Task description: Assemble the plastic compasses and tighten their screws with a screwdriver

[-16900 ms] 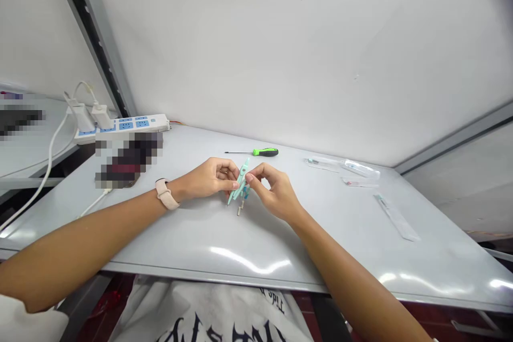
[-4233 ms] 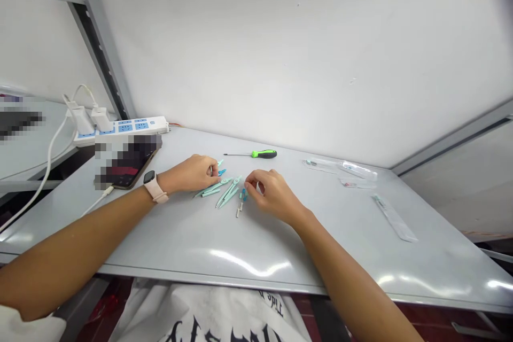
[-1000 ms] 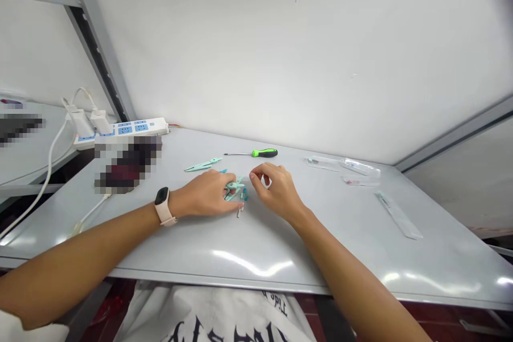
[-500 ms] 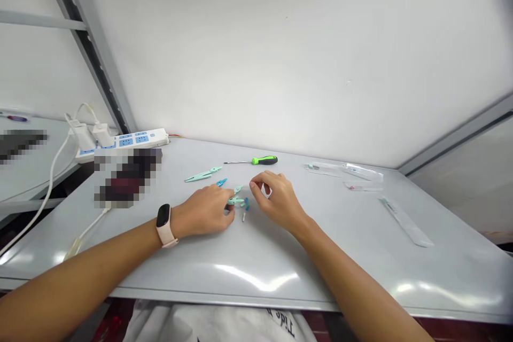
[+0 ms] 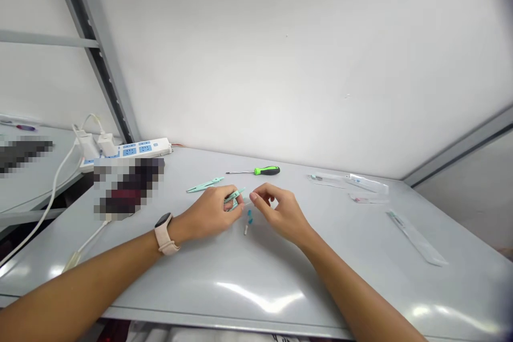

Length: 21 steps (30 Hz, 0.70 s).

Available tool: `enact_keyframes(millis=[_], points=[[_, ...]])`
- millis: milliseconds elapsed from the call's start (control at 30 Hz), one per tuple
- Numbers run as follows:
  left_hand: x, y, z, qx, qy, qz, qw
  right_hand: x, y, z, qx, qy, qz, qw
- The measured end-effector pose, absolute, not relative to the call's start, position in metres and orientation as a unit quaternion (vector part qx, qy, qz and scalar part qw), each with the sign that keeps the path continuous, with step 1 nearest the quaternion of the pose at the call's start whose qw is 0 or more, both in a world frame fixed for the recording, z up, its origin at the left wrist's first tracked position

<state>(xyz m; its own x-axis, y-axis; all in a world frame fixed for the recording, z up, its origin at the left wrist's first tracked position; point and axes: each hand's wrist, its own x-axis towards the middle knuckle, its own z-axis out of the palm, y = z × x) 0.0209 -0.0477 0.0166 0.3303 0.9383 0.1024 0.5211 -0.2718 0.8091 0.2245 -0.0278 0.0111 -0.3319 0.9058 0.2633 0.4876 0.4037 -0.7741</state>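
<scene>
Left hand [image 5: 210, 219] pinches a mint-green compass leg [image 5: 235, 197], its long axis slanting up to the right; the right hand [image 5: 280, 212], loosely parted and empty, sits just beside its tip, above the table [image 5: 320, 283].

Compass leg [image 5: 235, 196] smooth mint plastic; screwdriver shaft [image 5: 240, 172] metal; tabletop [image 5: 192, 278] glossy grey.

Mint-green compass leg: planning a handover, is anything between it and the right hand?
Nothing visible: just a gap separates the right hand from the compass leg held in the left hand; a small blue part lies below it.
</scene>
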Motion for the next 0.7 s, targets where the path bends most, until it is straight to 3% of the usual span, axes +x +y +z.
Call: enact_keyframes(millis=[333, 467, 633, 700], points=[[0.019, -0.045, 0.014, 0.703, 0.481, 0.333, 0.404, 0.226, -0.025, 0.016, -0.421, -0.676, 0.465, 0.387], [0.018, -0.045, 0.013, 0.693, 0.46, 0.341, 0.438, 0.226, -0.024, 0.014, -0.432, -0.664, 0.447, 0.415], [0.013, -0.039, 0.01, 0.636, 0.386, 0.339, 0.577, 0.228, -0.019, 0.009, -0.451, -0.64, 0.397, 0.479], [0.012, -0.037, 0.01, 0.643, 0.378, 0.345, 0.57, 0.229, -0.016, 0.004, -0.45, -0.625, 0.389, 0.505]])
